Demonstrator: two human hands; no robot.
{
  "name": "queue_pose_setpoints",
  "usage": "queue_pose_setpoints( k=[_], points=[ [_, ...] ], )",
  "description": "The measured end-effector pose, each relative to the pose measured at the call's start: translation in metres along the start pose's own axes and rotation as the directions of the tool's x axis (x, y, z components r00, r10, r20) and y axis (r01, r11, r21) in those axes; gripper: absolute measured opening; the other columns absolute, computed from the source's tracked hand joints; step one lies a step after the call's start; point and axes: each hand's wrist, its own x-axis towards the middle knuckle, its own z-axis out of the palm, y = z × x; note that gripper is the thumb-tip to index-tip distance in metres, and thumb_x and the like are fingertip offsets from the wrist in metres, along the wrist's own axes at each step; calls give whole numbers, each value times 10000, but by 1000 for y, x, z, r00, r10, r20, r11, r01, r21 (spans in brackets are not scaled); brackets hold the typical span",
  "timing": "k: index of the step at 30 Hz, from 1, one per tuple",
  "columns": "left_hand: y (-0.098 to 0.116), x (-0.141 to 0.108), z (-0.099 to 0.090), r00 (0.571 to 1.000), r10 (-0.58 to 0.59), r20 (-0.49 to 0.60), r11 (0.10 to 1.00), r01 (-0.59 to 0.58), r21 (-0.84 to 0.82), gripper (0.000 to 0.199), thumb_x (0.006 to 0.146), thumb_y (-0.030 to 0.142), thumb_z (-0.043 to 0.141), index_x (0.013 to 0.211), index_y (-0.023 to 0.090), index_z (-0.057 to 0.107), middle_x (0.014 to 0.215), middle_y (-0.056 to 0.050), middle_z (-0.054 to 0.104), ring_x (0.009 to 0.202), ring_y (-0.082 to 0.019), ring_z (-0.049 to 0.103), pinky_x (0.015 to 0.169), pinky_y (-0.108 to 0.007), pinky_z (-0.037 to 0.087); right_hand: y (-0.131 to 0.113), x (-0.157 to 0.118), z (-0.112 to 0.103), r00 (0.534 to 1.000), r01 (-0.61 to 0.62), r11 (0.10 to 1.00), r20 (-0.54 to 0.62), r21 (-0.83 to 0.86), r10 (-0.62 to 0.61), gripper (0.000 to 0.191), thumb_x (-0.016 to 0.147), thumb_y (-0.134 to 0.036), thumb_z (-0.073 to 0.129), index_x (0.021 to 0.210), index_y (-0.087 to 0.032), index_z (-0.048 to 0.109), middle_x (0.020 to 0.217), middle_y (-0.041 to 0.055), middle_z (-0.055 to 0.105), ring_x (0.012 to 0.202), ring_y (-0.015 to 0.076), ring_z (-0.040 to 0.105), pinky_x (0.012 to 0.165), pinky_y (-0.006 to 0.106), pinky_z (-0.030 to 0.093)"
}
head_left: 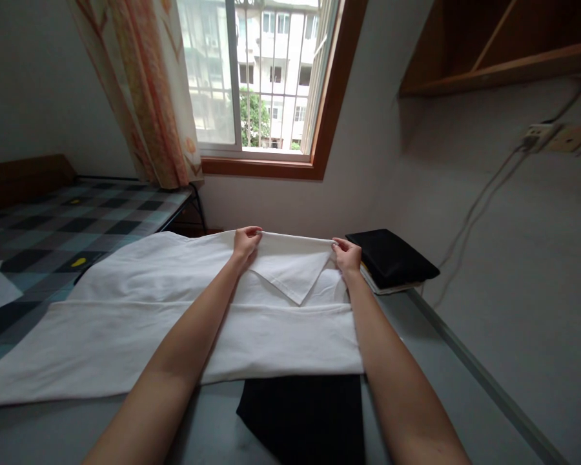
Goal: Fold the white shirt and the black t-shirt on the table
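Note:
A white garment (290, 339) lies spread across the table and reaches left over the bed's edge. Its near part is folded into a long flat strip. Both arms stretch over it to the far edge. My left hand (246, 242) pinches that edge near the middle. My right hand (347, 255) pinches the far right corner, fingers closed on the cloth. Between the hands a triangular flap of the white cloth hangs down toward me. Under the near edge a piece of black cloth (310, 416) sticks out toward me.
A black flat case (390, 257) rests on papers at the table's (416, 323) far right. The bed (126, 203) with a checked cover stands left. Behind are a window (271, 84) and a curtain (150, 97). A cable (474, 200) hangs from a wall socket below a shelf (503, 64).

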Motion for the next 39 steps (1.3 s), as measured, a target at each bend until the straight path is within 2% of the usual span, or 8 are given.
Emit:
queue_pose_setpoints(
  k=[5,9,16,19,22,28,32,39],
  points=[
    [2,3,0,982,191,-7,960,-185,211,298,731,205,634,1011,158,725,933,-95,736,835,-191,673,723,-266,514,-11,-9,-4,989,94,961,-84,-261,-120,286,751,-239,594,957,-111,746,980,155,688,830,215,635,835,354,510],
    [11,0,-3,959,281,35,872,-271,408,207,788,225,610,944,180,737,922,-90,740,871,-214,672,801,-299,488,-20,-13,-4,973,164,940,-110,-300,-205,281,774,-202,558,956,-88,740,1094,186,626,879,212,623,811,319,511],
    [27,-12,-5,949,315,15,733,-253,631,195,884,309,548,985,227,693,1040,-93,675,940,-239,625,794,-327,447,-29,-14,-5,957,225,911,-97,-344,-273,271,802,-198,506,955,-130,719,989,145,688,894,235,618,862,356,476],
    [31,-18,-6,917,398,4,645,-283,710,162,880,303,557,961,230,677,1198,-115,591,1082,-270,553,874,-367,410,-30,-15,-5,952,239,896,-92,-374,-292,276,815,-204,493,971,-136,710,1006,142,687,894,232,615,868,349,467],
    [33,-21,-7,893,444,69,581,-346,737,148,899,278,526,972,225,644,1196,-115,604,1199,-292,471,992,-431,297,-31,-16,-4,954,246,884,-63,-398,-294,292,810,-169,474,991,-127,700,985,143,682,892,231,611,881,342,455],
    [29,-20,-6,901,407,150,555,-374,743,161,913,268,483,978,212,619,937,-92,698,986,-264,594,997,-450,203,-28,-20,-5,953,282,823,42,-494,-301,346,836,-153,436,1038,-159,717,1002,129,653,934,234,587,885,335,436],
    [25,-17,-9,901,397,172,557,-386,736,150,892,298,520,958,226,634,976,-88,704,983,-263,600,980,-434,214,-28,-25,-7,966,222,759,35,-612,-255,314,862,-214,465,1031,-197,729,1063,132,661,978,274,552,876,386,412],
    [22,-4,-17,964,243,104,731,-252,634,170,829,354,607,929,242,685,949,-39,726,983,-242,610,961,-421,245,-16,-18,-11,980,172,848,0,-502,-199,276,801,-201,502,947,-164,733,998,117,707,851,227,605,836,340,446]
  ],
)
